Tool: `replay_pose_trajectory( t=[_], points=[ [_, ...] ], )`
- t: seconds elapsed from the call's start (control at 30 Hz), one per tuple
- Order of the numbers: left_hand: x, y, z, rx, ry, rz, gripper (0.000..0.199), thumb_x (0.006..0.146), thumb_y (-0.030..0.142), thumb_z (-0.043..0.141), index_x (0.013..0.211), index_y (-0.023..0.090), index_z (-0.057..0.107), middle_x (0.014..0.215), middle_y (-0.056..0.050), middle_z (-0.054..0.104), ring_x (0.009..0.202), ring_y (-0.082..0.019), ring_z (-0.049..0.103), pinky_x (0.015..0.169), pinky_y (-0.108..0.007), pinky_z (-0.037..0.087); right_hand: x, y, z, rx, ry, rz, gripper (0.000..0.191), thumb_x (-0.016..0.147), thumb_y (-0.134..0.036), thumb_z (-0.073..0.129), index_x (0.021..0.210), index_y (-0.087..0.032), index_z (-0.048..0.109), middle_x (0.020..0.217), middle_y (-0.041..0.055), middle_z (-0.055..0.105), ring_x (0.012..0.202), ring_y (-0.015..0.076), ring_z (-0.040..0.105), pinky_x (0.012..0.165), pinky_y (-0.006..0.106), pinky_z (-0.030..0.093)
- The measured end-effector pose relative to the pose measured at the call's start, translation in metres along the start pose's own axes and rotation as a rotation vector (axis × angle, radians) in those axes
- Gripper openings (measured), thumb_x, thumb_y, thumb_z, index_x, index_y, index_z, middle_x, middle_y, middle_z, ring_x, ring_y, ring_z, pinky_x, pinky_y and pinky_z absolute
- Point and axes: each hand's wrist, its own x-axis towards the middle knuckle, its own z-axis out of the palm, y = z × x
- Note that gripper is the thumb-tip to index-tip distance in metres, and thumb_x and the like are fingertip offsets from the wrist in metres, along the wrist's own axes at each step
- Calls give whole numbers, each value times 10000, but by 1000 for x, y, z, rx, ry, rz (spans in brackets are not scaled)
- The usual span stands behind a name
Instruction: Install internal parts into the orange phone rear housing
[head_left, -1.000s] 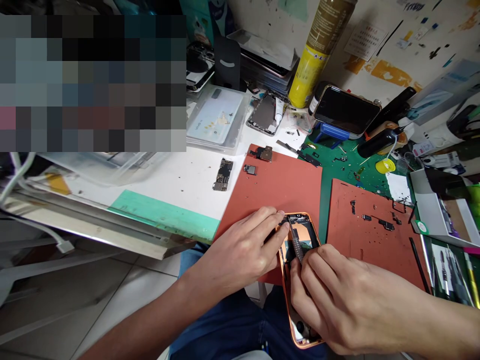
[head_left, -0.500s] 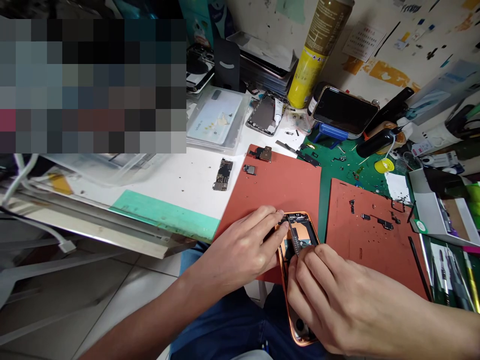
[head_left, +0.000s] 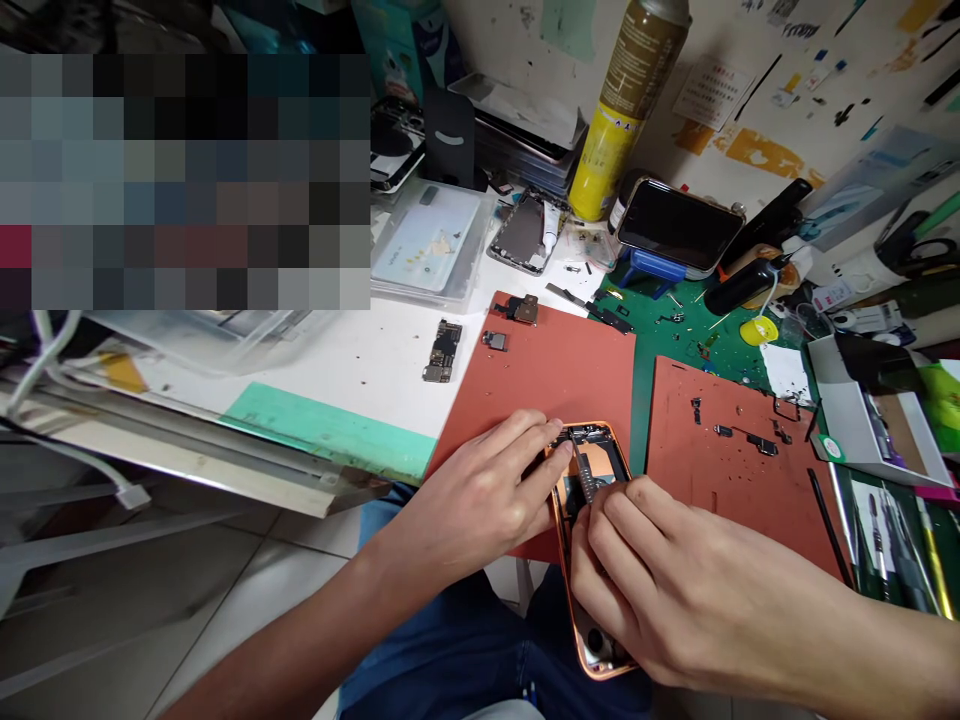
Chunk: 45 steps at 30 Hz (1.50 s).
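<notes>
My left hand [head_left: 487, 490] grips the upper left side of an orange phone frame [head_left: 598, 645], fingertips bent over its top corner. The phone is open, with black parts and a copper-coloured patch showing inside; its lower end reaches past the mat's front edge over my lap. Closed around slim grey tweezers [head_left: 583, 472] with a ridged grip, my right hand [head_left: 645, 580] rests over the phone's right side. The tool's tip points into the top left corner, close to my left fingertips. Whatever the tip touches is too small to make out.
A red mat [head_left: 559, 375] bears a camera module [head_left: 523, 309] and a small metal part [head_left: 495, 341]. Left of it lies a circuit board [head_left: 443, 352]. Small black parts lie on a second red mat [head_left: 690, 500]. A spray can [head_left: 611, 150] and propped phone [head_left: 679, 225] stand behind.
The whole view has shifted slightly. Both hands keep nearly the same grip on the phone frame and the tweezers; the tool's tip stays in the top left corner.
</notes>
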Motion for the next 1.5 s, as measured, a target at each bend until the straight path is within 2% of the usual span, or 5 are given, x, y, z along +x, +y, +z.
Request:
replay_pose_trajectory(
  t=[0.17,0.53,0.77,1.03,1.5],
  points=[
    [-2,-2,2,-19,38,9,261,1042,203,658,1218,14,701,1256,-262,747,1177,-356,725,1033,-533,674,2,1,0,18,-2,-14,235,1066,-247,536,1124,-109,717,869,101,764,693,259,658,727,466,439],
    [-1,-1,2,-51,23,-12,243,1021,170,676,1231,52,707,1277,-255,748,1214,-355,719,1028,-544,679,1,-1,5,11,41,6,212,1037,-229,552,1087,-100,713,828,105,758,637,241,618,700,467,417],
    [0,-2,1,-57,18,-7,256,1023,181,681,1220,19,707,1262,-272,737,1190,-363,715,1024,-538,673,0,3,-2,16,-25,-14,283,1068,-246,518,1195,-91,718,981,129,783,795,281,692,815,484,469],
    [0,-2,0,-56,31,-4,242,1018,192,702,1196,28,714,1230,-257,746,1176,-346,720,1031,-514,666,2,-2,2,59,-13,-23,225,1066,-242,544,1101,-112,725,867,105,759,673,238,628,687,446,434],
    [1,0,-1,-6,19,-6,243,1043,200,658,1212,32,710,1243,-244,752,1183,-347,726,1048,-518,666,-1,4,-2,19,-19,-28,281,1072,-237,523,1192,-81,723,988,133,787,801,286,707,811,481,481]
  ],
)
